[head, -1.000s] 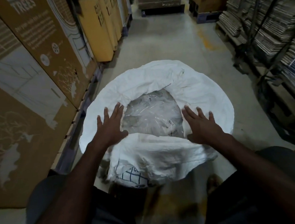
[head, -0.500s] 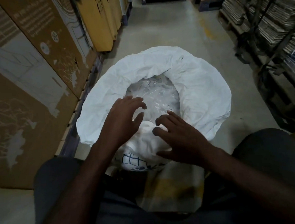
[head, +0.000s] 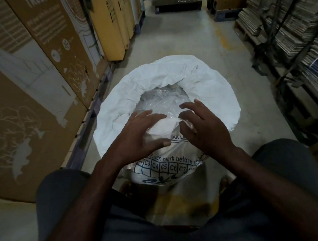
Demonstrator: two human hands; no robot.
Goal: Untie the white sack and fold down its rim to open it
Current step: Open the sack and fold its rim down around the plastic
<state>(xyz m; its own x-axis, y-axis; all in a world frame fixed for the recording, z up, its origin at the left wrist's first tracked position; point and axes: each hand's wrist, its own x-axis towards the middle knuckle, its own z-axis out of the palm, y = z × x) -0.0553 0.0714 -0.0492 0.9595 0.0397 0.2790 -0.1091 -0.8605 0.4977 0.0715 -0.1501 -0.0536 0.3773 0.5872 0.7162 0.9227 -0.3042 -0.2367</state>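
The white sack [head: 171, 78] stands on the floor in front of me with its mouth open and its rim rolled down in a thick ring. Clear plastic packets [head: 163, 103] show inside the opening. The near wall carries blue print and a grid of boxes [head: 165, 166]. My left hand [head: 137, 134] lies on the near rim, fingers spread and thumb pressed against the fabric. My right hand [head: 204, 125] is beside it on the near rim, fingers curled over a bunched fold of the fabric. Whether either hand pinches the cloth is unclear.
Tall cardboard cartons [head: 43, 74] line the left side on a pallet edge [head: 89, 123]. Yellow cartons [head: 112, 27] stand further back. Stacks of flattened board [head: 292, 29] fill racks on the right. Bare concrete aisle floor [head: 183, 33] runs ahead. My knees flank the sack.
Both hands came in from the sides of the rim to the near edge, close together. The near rim has been pushed down, uncovering more of the blue print.
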